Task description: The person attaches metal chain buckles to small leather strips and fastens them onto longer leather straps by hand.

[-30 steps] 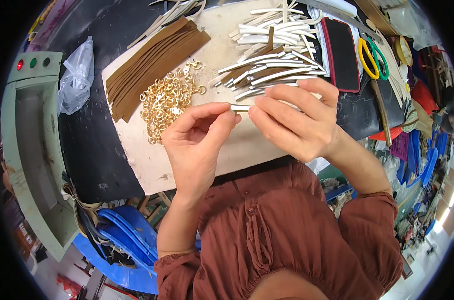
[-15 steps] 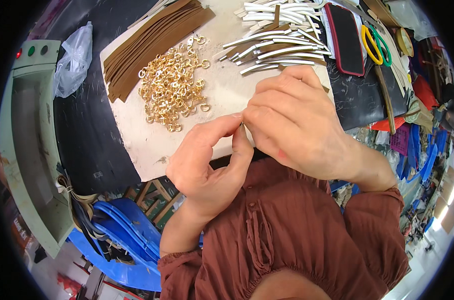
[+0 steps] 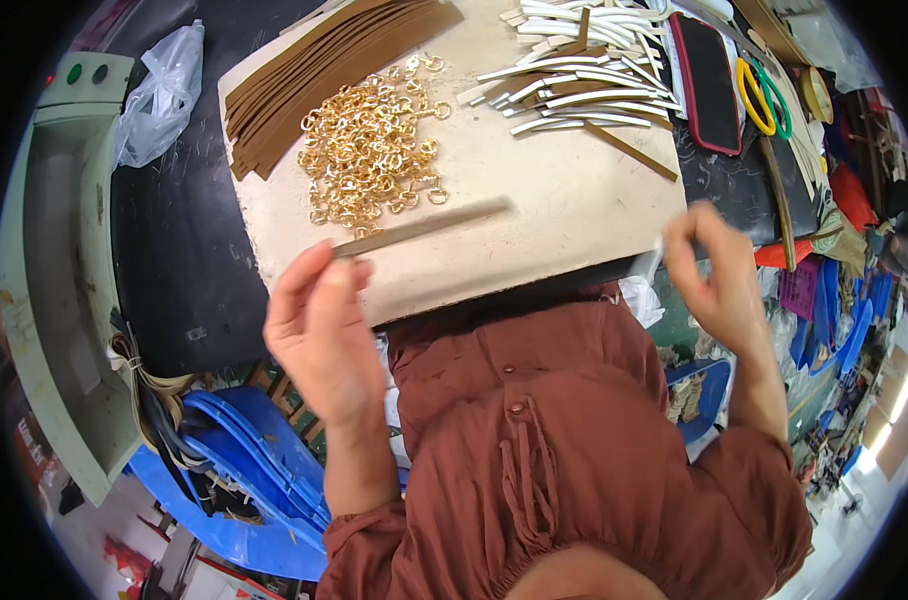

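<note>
My left hand (image 3: 324, 330) pinches one end of a narrow brown strip (image 3: 429, 224), which points to the right above the pale board (image 3: 564, 215). My right hand (image 3: 719, 275) is off the board's right front corner, smeared by motion, with its fingers closed on a thin white strip (image 3: 656, 258). A heap of gold-coloured metal rings and clasps (image 3: 369, 150) lies on the board beyond my left hand. Behind it is a stack of wide brown strips (image 3: 324, 75). White and brown narrow strips (image 3: 584, 85) are piled at the far right of the board.
At the far right are a dark-screened phone (image 3: 709, 85) in a red case, scissors with yellow and green handles (image 3: 754, 97) and a brown stick (image 3: 777, 200). A clear plastic bag (image 3: 164, 95) and a grey metal housing (image 3: 69, 300) stand left. Blue plastic (image 3: 244, 450) is below the table.
My hands, together before, have moved apart: the left to the left with the brown strip, the right to the right with the white strip. The view has shifted slightly.
</note>
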`<state>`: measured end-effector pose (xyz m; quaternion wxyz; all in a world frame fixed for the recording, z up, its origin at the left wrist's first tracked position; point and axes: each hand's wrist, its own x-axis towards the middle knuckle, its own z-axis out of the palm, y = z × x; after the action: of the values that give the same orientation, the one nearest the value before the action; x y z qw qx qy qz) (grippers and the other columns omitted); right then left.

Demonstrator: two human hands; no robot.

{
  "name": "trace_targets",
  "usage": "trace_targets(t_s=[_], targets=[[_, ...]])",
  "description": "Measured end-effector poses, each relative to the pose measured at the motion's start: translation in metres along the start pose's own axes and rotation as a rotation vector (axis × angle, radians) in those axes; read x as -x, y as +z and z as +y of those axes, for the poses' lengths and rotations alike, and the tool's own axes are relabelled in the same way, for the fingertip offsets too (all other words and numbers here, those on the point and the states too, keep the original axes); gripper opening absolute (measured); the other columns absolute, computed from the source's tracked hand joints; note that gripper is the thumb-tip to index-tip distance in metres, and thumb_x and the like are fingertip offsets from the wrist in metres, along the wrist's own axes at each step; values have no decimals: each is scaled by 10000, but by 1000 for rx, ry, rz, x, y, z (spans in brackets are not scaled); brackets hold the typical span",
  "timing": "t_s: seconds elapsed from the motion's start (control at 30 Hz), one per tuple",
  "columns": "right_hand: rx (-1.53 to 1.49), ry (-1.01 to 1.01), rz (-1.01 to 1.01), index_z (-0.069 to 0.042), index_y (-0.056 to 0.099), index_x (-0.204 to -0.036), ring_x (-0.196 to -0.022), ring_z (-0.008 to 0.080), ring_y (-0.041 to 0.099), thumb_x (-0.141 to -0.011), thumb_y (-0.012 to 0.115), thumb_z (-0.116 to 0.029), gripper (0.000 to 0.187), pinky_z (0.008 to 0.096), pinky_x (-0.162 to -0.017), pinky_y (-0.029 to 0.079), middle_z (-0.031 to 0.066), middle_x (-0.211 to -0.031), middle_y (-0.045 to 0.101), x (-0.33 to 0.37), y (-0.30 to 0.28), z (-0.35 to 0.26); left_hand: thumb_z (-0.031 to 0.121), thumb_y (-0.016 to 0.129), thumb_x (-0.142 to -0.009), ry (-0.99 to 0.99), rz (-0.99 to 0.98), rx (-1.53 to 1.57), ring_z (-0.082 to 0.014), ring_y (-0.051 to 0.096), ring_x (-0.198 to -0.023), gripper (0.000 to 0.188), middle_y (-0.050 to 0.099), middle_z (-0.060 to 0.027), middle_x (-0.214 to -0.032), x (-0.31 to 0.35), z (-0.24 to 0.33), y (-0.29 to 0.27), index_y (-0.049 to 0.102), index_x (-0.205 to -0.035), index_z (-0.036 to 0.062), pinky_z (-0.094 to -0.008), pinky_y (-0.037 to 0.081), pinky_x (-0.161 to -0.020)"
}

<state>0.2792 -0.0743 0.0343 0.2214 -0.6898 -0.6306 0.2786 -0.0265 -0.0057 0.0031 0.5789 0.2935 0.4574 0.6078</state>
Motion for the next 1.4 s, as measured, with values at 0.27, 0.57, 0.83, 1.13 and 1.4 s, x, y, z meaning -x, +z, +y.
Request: trace_targets(t_s=[0.27,0.57,0.83,1.13,1.4], targets=[[325,-688,267,-17,660,-914,-842,265,636,-655,674,41,266,369,-752,493,98,-946,656,-12,29,-41,-61,657,-850,-199,-360,-218,-105,610,-869,184,666,-89,-973,27,-9,39,677,-1033,-52,-228,488,-759],[229,-500,327,-90,705,-954,-853,258,615,-654,778,-14,317,354,-742,447,66,-953,659,-36,31,-26,-49,661,-691,876,-889,-1479,-253,585,-906,297,629,-67,-941,-62,5,33,710,-952,84,-367,457,-811],[-62,-479,295,-52,690,-952,-805,267,619,-720,751,-7,244,352,-737,461,70,-854,656,-61,56,-39,-6,710,-714,745,-850,-1097,-223,621,-866,203,658,-55,-892,-77,2,37,691,-909,46,-325,458,-785],[-837,-171,126,8,666,-992,-800,119,656,-795,739,-27,213,272,-723,512,68,-898,703,-82,67,-80,100,674,-909,-314,-517,31,-155,658,-835,263,688,-123,-991,-38,0,49,662,-1124,-50,-283,528,-784],[-1147,59,-74,-4,586,-1062,-800,77,632,-859,674,-21,222,230,-753,490,30,-872,667,-76,57,-75,71,598,-949,-548,-576,238,-181,662,-923,305,675,-140,-1057,-26,-1,40,599,-1220,-67,-292,530,-828]])
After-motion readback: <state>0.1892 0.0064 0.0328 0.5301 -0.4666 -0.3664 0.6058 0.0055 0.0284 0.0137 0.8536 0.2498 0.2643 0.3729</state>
